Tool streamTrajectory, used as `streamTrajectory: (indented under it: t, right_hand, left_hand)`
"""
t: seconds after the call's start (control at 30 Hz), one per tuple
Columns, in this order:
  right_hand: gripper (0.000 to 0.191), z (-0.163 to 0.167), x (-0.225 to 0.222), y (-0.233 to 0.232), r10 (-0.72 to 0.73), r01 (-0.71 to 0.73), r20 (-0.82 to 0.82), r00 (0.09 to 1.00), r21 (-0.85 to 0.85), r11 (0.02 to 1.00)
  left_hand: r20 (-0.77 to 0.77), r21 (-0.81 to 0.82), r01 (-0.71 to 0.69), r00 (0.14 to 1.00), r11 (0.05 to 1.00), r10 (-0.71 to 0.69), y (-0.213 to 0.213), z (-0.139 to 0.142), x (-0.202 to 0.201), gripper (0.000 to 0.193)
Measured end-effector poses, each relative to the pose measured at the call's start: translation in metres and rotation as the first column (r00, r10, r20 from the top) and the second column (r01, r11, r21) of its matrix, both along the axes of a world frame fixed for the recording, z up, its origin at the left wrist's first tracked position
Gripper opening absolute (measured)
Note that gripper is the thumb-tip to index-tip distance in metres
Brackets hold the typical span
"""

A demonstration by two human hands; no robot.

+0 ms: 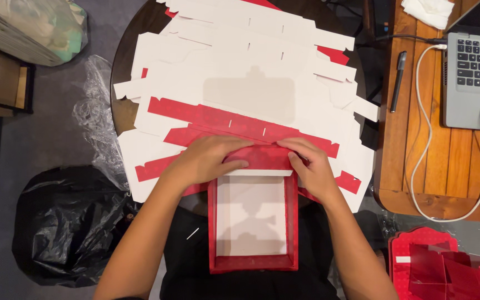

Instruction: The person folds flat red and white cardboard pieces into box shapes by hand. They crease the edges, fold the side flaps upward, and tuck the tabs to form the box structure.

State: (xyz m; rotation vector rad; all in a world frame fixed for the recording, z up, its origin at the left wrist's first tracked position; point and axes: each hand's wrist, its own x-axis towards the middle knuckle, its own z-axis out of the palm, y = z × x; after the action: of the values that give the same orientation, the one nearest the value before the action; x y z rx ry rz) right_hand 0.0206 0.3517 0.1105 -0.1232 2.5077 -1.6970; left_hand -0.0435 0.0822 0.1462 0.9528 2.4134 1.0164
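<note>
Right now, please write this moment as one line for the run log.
left hand: pressing far flap of red box | right hand: pressing same flap | behind: flat box blanks on round table

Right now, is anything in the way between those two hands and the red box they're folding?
Nothing visible. The left hand and right hand both rest directly on the far flap of the red box. The flat cardboard sheets lie beyond it on the round table, not between.

Half-folded red box (253, 222), white inside
</note>
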Motion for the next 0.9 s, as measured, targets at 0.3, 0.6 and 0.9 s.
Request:
streamTrajectory:
  t: [0.3,0.6,0.9]
  right_hand:
    - [0.035,-0.022,0.020,-0.016,-0.205,0.322,-0.575,0.792,0.108,0.941]
    - [0.049,-0.007,0.029,-0.056,0.292,0.180,-0.568,0.769,0.631,0.755]
    - [0.049,0.006,0.021,-0.064,0.322,0.179,-0.542,0.776,0.679,0.712]
  left_hand:
    - [-0.011,-0.168,-0.009,1.000,0.986,0.008,0.004,0.004,-0.006,0.065]
    - [0.260,-0.151,0.025,0.965,0.988,0.015,0.004,0.012,-0.026,0.057]
    - [0.235,-0.204,-0.007,0.970,0.979,0.056,0.005,0.007,-0.028,0.062]
